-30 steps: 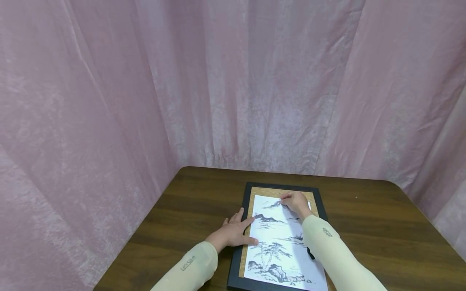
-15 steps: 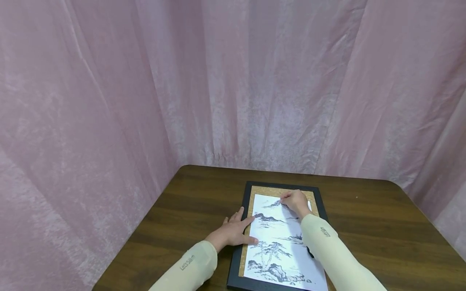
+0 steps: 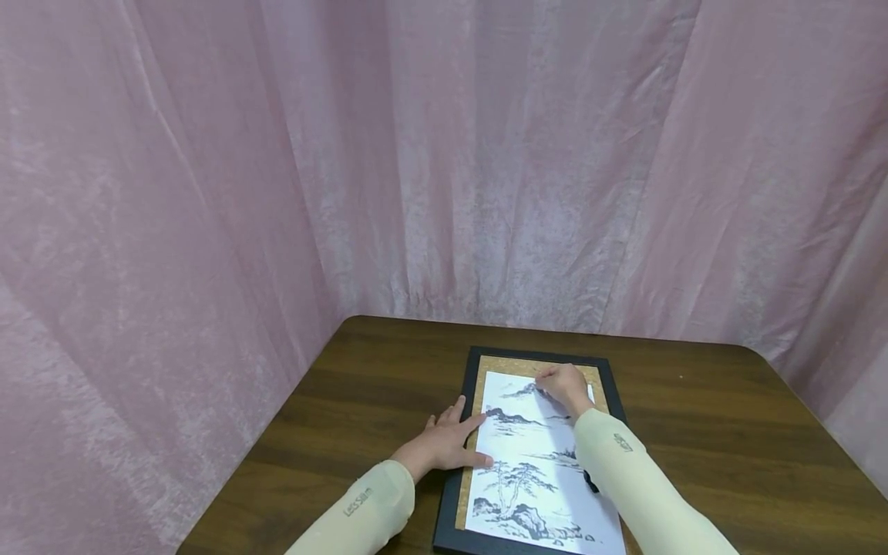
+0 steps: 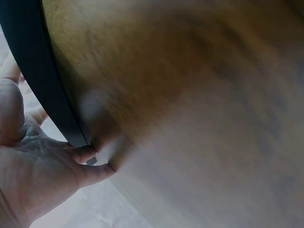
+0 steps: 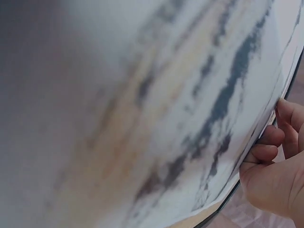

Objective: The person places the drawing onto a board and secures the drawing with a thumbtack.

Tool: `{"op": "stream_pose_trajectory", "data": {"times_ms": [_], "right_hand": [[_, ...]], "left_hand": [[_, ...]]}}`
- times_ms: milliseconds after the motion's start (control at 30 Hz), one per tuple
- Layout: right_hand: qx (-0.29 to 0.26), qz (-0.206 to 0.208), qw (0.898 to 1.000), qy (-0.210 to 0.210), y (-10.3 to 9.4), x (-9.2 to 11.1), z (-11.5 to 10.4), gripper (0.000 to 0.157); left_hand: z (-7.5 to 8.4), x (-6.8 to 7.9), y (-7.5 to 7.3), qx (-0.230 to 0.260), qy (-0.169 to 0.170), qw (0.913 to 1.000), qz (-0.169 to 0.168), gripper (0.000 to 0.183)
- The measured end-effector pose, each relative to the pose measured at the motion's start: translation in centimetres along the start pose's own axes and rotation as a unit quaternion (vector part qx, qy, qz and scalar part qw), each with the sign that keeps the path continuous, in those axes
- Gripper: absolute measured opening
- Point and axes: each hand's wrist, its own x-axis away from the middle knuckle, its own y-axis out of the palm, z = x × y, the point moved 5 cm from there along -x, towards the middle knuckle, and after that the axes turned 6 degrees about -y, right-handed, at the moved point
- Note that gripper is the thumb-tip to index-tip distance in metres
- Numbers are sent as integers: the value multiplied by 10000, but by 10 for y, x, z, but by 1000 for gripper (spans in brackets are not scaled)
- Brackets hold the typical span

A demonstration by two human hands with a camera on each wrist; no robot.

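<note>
A white sheet of paper (image 3: 513,443) with an ink landscape of trees and mountains lies on a cork board (image 3: 509,364) in a black frame (image 3: 451,493). My left hand (image 3: 444,443) rests with spread fingers over the left frame edge, thumb and a fingertip on the paper. The left wrist view shows its palm beside the frame. My right hand (image 3: 563,385) is at the paper's top edge, fingers curled, thumb and forefinger pinched together. In the right wrist view the fingertips (image 5: 281,105) meet right at that edge; I cannot tell what small thing they pinch.
The framed board lies on a dark brown wooden table (image 3: 388,370). Behind and beside the table hangs a pink velvet curtain (image 3: 444,169). A small white speck (image 3: 681,377) shows on the tabletop to the right.
</note>
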Motion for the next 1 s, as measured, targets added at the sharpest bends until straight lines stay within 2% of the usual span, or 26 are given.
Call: {"op": "stream_pose_trajectory", "data": {"times_ms": [300, 633, 867, 1000], "right_hand": [[-115, 135, 9998, -25, 0, 1, 1, 17], [251, 124, 9996, 63, -2, 2, 0, 18], [171, 64, 9994, -290, -3, 4, 6, 21], [193, 142, 9985, -495, -19, 8, 12, 25]], "left_hand": [[2, 2, 0, -6, -1, 10000, -6, 84], [6, 2, -1, 12, 29, 10000, 8, 84], [3, -1, -1, 128, -31, 9999, 72, 87], [0, -1, -10, 106, 39, 9997, 236, 82]]}}
